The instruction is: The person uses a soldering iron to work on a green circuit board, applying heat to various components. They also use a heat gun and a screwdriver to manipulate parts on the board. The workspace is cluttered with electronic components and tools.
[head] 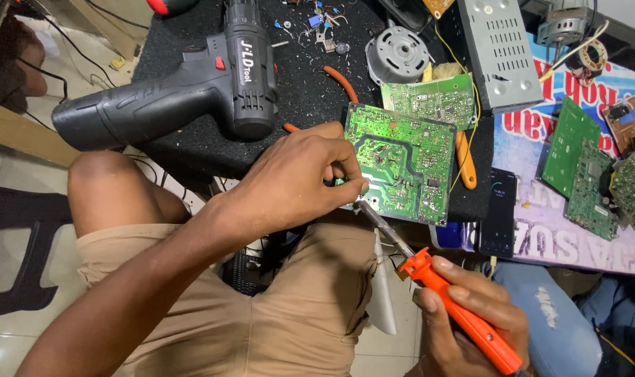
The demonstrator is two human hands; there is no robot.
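The left hand (296, 174) reaches across from the lower left and closes its grip on the near left edge of a green circuit board (401, 164), fingertips pinched at the board's lower corner. The board lies solder side up on the black mat of the counter (192, 150), its near edge hanging a little over the counter's rim above the person's lap in tan shorts (289, 307).

The right hand (471, 314) wraps its grip around the orange handle of a soldering iron (436, 286), thumb on top. The iron's metal shaft runs up and to the left, and its tip meets the lower left corner of the circuit board, just beside the left fingertips.

Behind the left hand a black cordless drill (185, 91) lies on its side on the mat. Beyond the held board a smaller green board (429, 98) rests partly overlapped by it, with a round grey motor (396, 54) and a perforated grey metal case (499, 52) farther back. An orange-handled tool (465, 160) lies along the board's right edge, and a dark phone (499, 209) with a lit screen sits just right of that. More green boards (583, 167) are stacked at the right on a printed sheet. Another person's knee in torn blue jeans (548, 314) shows at the lower right, near the right hand.
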